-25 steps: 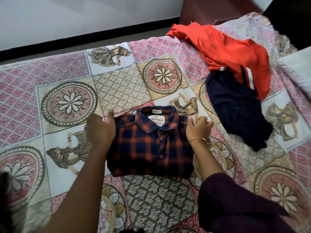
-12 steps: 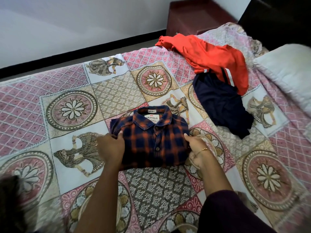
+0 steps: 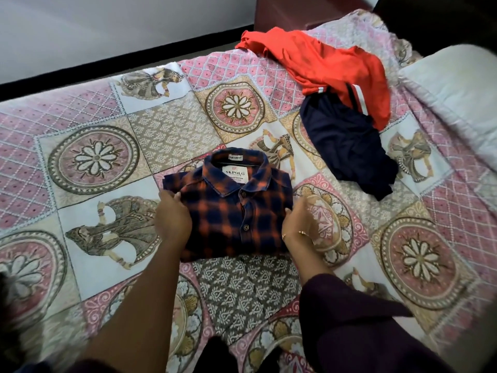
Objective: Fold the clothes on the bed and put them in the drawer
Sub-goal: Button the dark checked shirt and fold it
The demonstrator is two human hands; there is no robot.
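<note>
Plaid shirt, navy and orange, lies folded into a neat rectangle on the patterned bed cover, collar and label facing up, near the middle of the bed; a second ago the hands sat up by the collar, pressing at its shoulders, and they have since slid down to the middle of its two sides; the left hand now curls round the left edge with the thumb on top, and the right hand (a thin bangle at the wrist) has its fingers tucked beneath the right edge, so both appear to be gripping the bundle rather than smoothing it; my reading is that the folding of this piece is finished and the lift toward the drawer comes next, though no drawer can be picked out with certainty; the orange garment and the dark navy one lie crumpled and touching at the far right of the bed, not yet folded, well apart from the shirt.
</note>
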